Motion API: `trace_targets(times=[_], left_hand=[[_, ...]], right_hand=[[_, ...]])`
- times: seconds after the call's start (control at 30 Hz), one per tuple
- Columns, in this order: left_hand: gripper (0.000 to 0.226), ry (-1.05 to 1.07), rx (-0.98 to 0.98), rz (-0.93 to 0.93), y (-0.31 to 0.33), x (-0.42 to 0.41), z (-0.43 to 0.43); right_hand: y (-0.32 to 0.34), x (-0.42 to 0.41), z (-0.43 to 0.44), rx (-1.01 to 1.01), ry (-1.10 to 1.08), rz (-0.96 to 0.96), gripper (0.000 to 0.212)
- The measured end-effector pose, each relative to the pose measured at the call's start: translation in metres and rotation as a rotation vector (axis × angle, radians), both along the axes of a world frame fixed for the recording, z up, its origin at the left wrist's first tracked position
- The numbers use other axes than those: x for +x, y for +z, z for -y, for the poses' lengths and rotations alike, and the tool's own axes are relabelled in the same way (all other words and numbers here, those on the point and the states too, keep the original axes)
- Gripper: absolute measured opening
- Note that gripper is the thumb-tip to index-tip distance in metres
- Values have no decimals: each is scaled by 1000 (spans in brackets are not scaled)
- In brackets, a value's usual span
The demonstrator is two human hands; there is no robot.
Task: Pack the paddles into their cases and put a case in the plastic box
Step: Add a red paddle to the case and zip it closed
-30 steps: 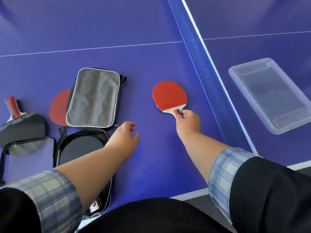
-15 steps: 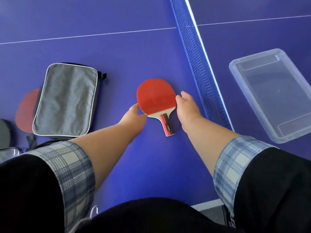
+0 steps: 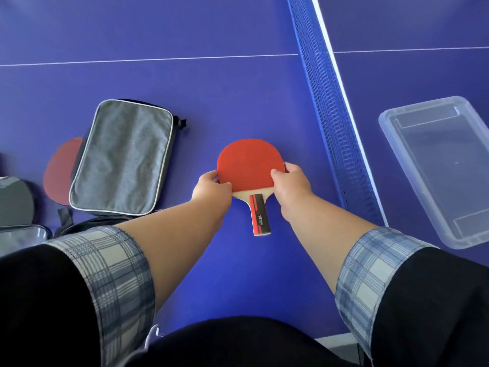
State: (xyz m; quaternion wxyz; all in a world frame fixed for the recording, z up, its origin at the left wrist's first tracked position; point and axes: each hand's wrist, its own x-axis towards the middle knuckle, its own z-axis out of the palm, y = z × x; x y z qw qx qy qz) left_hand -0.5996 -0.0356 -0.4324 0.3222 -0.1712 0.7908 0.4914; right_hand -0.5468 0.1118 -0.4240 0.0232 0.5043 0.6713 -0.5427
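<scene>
Sleeves: plaid cuffs [image 3: 105,263] rolled up on both arms, closest to the camera.
Left hand [image 3: 211,186]: fingers pinch the left edge of the red paddle [image 3: 247,165].
Right hand [image 3: 292,181]: thumb on top, fingers wrapped on the paddle's right edge.
Red paddle: in the middle, held by both hands just over the purple surface [image 3: 225,102], handle pointing to 6 o'clock.
Gray case [image 3: 121,157]: lies flat at 9 o'clock from the paddle, well apart.
Second paddle [image 3: 59,170]: red, partly hidden under the gray case's left side.
Plastic box [image 3: 439,165]: clear, at 3 o'clock, past the blue net [image 3: 330,115].
</scene>
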Motion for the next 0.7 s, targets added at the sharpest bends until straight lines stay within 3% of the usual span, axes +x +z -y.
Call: trace_targets(times=[0.17, 0.37, 0.53, 0.6, 0.7], left_hand=[[39, 213, 7, -78, 20, 11, 55], [43, 197, 31, -188, 31, 16, 154], [33, 158, 14, -261, 38, 21, 240], [32, 129, 15, -257, 34, 26, 315], [33, 102, 10, -239, 21, 27, 340]], right_hand=[[17, 0, 54, -83, -13, -70, 27], [29, 4, 135, -130, 53, -89, 28], [33, 12, 217, -168, 64, -131, 35], [32, 20, 289, -134, 103, -132, 37], [24, 30, 311, -172, 73, -124, 33]])
